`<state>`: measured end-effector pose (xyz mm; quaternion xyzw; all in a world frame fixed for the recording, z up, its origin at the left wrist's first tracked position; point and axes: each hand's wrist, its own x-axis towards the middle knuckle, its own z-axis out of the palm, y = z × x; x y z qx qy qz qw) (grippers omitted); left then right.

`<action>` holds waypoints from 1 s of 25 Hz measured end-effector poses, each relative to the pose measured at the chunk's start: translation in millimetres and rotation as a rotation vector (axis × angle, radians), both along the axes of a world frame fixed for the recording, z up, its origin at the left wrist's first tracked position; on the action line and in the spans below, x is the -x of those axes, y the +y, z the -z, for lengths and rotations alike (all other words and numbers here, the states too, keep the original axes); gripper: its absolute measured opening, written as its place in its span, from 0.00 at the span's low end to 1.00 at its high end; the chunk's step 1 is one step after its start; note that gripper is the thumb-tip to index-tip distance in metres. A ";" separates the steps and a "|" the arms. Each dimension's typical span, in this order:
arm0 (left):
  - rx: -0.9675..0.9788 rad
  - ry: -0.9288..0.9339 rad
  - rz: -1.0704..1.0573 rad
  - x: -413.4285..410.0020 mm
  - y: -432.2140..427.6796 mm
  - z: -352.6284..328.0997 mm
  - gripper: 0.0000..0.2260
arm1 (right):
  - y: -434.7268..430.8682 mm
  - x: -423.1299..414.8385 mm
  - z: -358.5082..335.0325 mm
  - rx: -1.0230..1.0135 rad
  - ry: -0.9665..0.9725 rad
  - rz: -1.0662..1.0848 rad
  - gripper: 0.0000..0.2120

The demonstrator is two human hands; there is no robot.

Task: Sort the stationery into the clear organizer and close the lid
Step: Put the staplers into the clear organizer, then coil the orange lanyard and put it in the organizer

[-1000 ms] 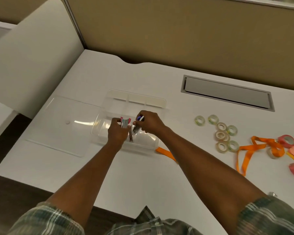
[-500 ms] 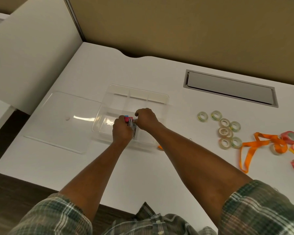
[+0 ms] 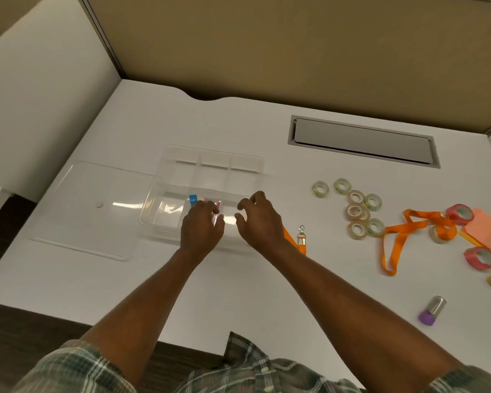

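The clear organizer sat open on the white tabletop, its lid lying flat just to its left. The left hand reached into the front compartment, its grip closed on a bunch of pens with blue and pink caps. The right hand hovered beside it over the organizer, fingers spread and empty. An orange lanyard lay partly under the right wrist. Further right, well apart, were small tape rolls, another orange lanyard, pink tape rolls, a sticky-note pad and a purple-capped tube.
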<state>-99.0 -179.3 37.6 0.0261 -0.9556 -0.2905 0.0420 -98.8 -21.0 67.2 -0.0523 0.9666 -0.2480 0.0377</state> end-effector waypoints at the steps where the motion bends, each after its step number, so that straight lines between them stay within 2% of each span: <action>1: 0.044 0.016 0.058 -6.1 4.0 3.2 0.08 | 6.7 -10.0 3.4 -0.016 -0.009 0.014 0.13; 6: 0.255 0.032 0.169 -30.6 14.9 17.0 0.10 | 28.1 -48.3 26.3 -0.041 -0.093 -0.043 0.17; 11: 0.252 0.048 0.163 -44.3 24.0 16.5 0.09 | 38.3 -66.4 37.3 0.018 -0.041 -0.081 0.20; 14: 0.256 0.152 0.134 -52.7 39.7 12.3 0.10 | 58.6 -75.3 40.2 0.076 -0.038 -0.058 0.26; 17: 0.222 0.246 0.314 -61.2 77.3 7.5 0.12 | 98.5 -84.9 52.9 -0.024 -0.079 0.024 0.28; 19: 0.188 0.219 0.393 -67.5 107.0 6.3 0.12 | 128.7 -91.1 65.2 -0.200 -0.094 -0.022 0.25; 22: 0.164 0.105 0.397 -77.6 140.9 9.7 0.13 | 161.3 -103.9 76.7 -0.406 0.069 -0.127 0.14; 25: 0.167 -0.017 0.431 -82.6 160.9 9.6 0.19 | 177.7 -104.4 66.4 -0.354 0.121 -0.126 0.10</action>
